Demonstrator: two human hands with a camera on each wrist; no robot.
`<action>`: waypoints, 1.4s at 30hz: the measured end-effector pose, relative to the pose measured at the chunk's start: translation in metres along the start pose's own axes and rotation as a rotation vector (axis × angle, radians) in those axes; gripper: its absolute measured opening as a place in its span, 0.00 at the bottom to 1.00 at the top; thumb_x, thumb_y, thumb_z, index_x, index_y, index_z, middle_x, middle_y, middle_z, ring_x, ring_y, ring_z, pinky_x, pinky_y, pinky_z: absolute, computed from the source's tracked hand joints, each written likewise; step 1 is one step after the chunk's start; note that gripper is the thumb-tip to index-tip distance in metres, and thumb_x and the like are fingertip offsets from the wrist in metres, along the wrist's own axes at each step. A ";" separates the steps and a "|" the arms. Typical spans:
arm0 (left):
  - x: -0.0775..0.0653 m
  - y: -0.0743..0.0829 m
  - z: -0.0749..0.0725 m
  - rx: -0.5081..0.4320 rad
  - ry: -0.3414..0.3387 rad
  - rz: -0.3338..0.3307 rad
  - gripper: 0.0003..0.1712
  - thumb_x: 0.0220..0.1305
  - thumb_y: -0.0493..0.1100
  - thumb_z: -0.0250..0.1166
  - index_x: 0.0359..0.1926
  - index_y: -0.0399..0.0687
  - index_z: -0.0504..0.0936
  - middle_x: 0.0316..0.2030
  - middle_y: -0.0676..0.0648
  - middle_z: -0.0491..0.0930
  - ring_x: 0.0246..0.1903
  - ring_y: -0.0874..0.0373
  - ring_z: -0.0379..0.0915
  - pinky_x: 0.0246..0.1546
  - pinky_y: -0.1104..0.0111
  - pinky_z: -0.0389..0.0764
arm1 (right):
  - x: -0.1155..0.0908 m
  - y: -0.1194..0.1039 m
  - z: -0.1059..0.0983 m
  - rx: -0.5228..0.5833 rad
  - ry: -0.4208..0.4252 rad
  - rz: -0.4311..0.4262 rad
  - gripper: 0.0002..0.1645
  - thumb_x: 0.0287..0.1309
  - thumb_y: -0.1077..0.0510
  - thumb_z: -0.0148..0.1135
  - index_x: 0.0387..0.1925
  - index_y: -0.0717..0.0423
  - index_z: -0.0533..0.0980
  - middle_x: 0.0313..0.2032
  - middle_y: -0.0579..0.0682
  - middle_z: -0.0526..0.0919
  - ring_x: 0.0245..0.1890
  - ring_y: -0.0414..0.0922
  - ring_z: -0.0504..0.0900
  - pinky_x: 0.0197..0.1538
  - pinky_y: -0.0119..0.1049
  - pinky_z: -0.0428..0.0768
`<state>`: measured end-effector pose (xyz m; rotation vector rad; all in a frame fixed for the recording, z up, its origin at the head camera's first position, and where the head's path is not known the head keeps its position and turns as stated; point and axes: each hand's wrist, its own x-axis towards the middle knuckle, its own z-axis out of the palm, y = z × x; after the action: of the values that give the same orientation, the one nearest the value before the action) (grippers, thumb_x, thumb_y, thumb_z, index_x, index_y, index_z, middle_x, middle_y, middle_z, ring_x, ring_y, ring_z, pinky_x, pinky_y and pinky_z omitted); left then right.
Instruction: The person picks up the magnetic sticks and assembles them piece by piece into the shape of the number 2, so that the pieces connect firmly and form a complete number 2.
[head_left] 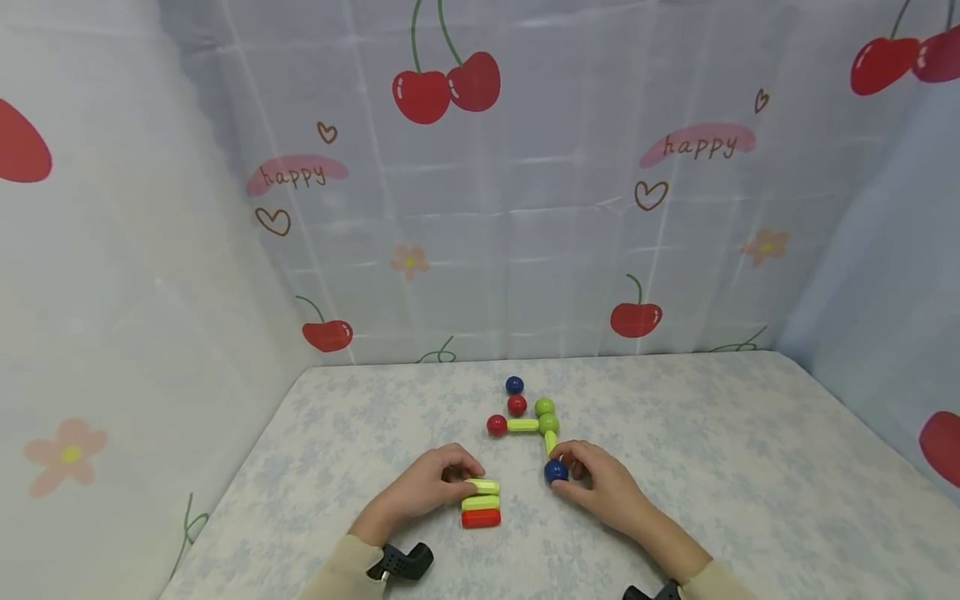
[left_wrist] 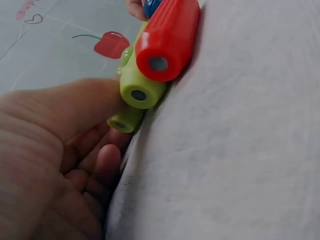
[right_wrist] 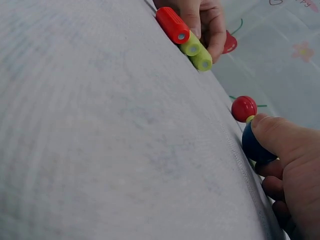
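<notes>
My left hand (head_left: 427, 487) pinches the farthest yellow-green magnetic rod (head_left: 486, 486) between thumb and fingers. Beside that rod lie a second yellow-green rod (head_left: 481, 503) and, nearest me, a red rod (head_left: 481, 519); the three form a side-by-side row on the table. With thumb and index finger, my right hand (head_left: 607, 492) holds a blue ball (head_left: 556, 471). A yellow-green rod (head_left: 551, 442) runs from this ball to a green ball (head_left: 549, 424). Another rod (head_left: 522, 425) leads left from the green ball to a red ball (head_left: 497, 426).
Behind the joined piece is a second green ball (head_left: 544, 406), right against the first. Another red ball (head_left: 517, 405) and a blue ball (head_left: 514, 385) lie farther back. A cherry-print curtain (head_left: 480, 208) stands along the table's (head_left: 360, 417) back edge.
</notes>
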<state>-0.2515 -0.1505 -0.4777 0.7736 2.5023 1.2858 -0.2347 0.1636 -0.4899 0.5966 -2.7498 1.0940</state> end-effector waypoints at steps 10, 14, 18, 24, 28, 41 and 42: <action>0.002 0.001 0.003 0.058 0.034 -0.007 0.09 0.63 0.44 0.71 0.45 0.58 0.86 0.44 0.54 0.81 0.36 0.65 0.72 0.37 0.75 0.75 | 0.001 0.002 0.002 -0.010 -0.005 0.012 0.20 0.56 0.48 0.73 0.50 0.39 0.77 0.37 0.36 0.77 0.34 0.33 0.72 0.37 0.29 0.73; 0.002 0.001 0.004 0.067 0.048 -0.009 0.09 0.62 0.44 0.71 0.44 0.58 0.87 0.43 0.55 0.81 0.36 0.66 0.73 0.37 0.75 0.76 | 0.001 0.001 0.001 -0.017 -0.004 0.012 0.20 0.56 0.48 0.73 0.50 0.39 0.77 0.36 0.36 0.77 0.34 0.33 0.72 0.37 0.29 0.73; 0.002 0.001 0.004 0.058 0.063 -0.015 0.10 0.62 0.45 0.71 0.45 0.59 0.87 0.42 0.55 0.82 0.36 0.66 0.73 0.37 0.74 0.76 | 0.001 0.001 0.001 -0.019 -0.006 0.013 0.20 0.56 0.48 0.73 0.50 0.39 0.77 0.36 0.36 0.77 0.34 0.33 0.73 0.37 0.29 0.73; 0.003 -0.001 0.005 0.026 0.079 -0.045 0.10 0.62 0.47 0.71 0.45 0.62 0.87 0.42 0.58 0.83 0.38 0.65 0.75 0.39 0.73 0.76 | 0.000 0.000 0.001 -0.026 -0.004 0.010 0.20 0.56 0.48 0.73 0.50 0.39 0.77 0.37 0.35 0.77 0.35 0.33 0.73 0.37 0.29 0.73; 0.003 -0.002 0.007 0.003 0.096 -0.062 0.09 0.62 0.47 0.72 0.44 0.62 0.86 0.40 0.57 0.82 0.37 0.63 0.75 0.39 0.72 0.76 | 0.000 0.000 0.000 -0.025 -0.009 -0.001 0.21 0.56 0.49 0.73 0.50 0.40 0.77 0.37 0.36 0.77 0.35 0.33 0.73 0.37 0.29 0.73; 0.005 0.007 0.010 0.008 0.177 -0.060 0.09 0.62 0.46 0.71 0.43 0.55 0.84 0.40 0.52 0.84 0.38 0.62 0.77 0.38 0.72 0.78 | 0.001 0.001 -0.001 -0.035 -0.002 -0.029 0.20 0.57 0.49 0.72 0.51 0.41 0.77 0.36 0.36 0.77 0.35 0.33 0.73 0.38 0.30 0.73; 0.006 0.009 0.010 0.015 0.182 -0.058 0.09 0.62 0.46 0.71 0.43 0.56 0.84 0.41 0.52 0.84 0.38 0.62 0.77 0.39 0.72 0.78 | 0.001 0.001 -0.001 -0.035 -0.007 -0.023 0.20 0.57 0.49 0.72 0.51 0.41 0.77 0.36 0.35 0.77 0.35 0.33 0.73 0.38 0.30 0.73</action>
<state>-0.2490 -0.1358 -0.4761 0.6067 2.6560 1.3758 -0.2360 0.1644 -0.4897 0.6264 -2.7549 1.0392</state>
